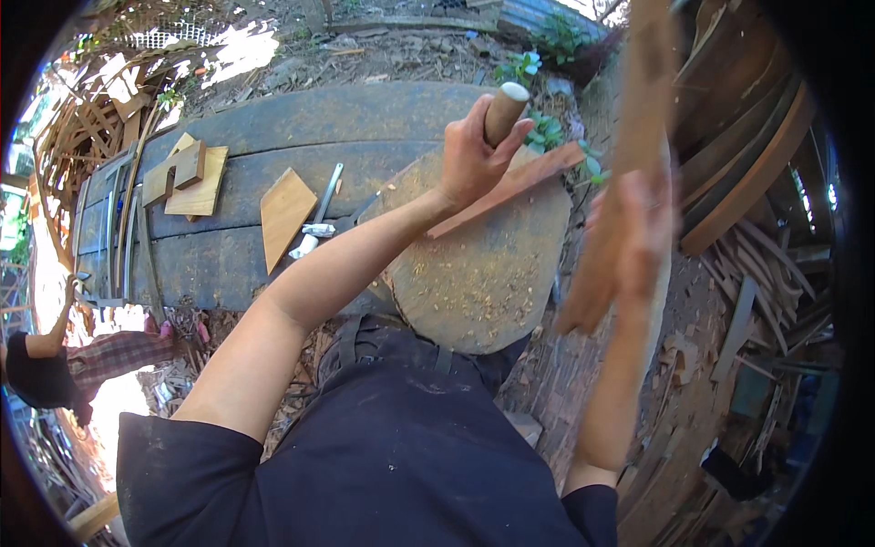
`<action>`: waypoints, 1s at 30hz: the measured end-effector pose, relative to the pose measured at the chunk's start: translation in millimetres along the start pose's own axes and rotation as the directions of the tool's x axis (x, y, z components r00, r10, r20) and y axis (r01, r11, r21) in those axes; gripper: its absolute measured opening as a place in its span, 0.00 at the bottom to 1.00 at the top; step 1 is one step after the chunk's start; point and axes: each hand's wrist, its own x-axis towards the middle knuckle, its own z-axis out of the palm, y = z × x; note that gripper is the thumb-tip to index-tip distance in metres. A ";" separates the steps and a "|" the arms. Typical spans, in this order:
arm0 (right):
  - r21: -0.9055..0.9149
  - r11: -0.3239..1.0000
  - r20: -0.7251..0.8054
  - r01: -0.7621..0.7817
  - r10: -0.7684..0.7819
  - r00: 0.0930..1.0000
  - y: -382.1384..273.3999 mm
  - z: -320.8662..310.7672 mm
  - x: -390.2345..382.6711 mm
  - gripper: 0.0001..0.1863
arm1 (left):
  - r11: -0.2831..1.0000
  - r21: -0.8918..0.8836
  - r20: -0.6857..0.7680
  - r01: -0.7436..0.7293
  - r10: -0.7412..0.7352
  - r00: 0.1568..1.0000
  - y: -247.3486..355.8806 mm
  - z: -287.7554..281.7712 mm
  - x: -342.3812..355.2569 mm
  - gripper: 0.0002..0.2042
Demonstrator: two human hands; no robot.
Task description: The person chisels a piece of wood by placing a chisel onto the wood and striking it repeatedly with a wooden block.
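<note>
My left hand (476,157) is closed round a thick round wooden handle (504,118) with a pale end. What the handle belongs to is hidden. Below it, a reddish-brown wood strip (510,189) slants across a broad chopping block (474,283) strewn with chips. On the right, my right hand (638,228) grips a long brown wooden board (645,100), held roughly upright beyond the block's edge. Motion blurs both this hand and the board.
A dark plank bench (355,118) carries a wooden kite-shaped piece (288,214), a slim metal tool (328,193), a notched block (176,173) and metal bars. Curved timbers (766,182) stack at right. Another person (46,365) is at far left.
</note>
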 end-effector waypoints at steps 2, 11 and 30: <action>0.042 0.992 -0.049 0.122 -0.120 0.992 -47.6 -16.1 9.4 0.30 | 0.995 0.008 -0.005 -0.101 0.101 0.995 4.0 6.8 -0.4 0.16; -0.444 0.878 0.346 0.180 -0.018 0.938 -54.5 -40.5 -8.9 0.31 | 0.996 0.023 0.081 -0.089 0.087 0.993 5.4 19.0 -6.8 0.14; -0.412 0.883 0.185 -0.225 0.322 0.928 125.1 20.4 -34.2 0.35 | 0.999 0.001 0.304 -0.047 0.045 0.952 -7.9 45.1 -1.5 0.17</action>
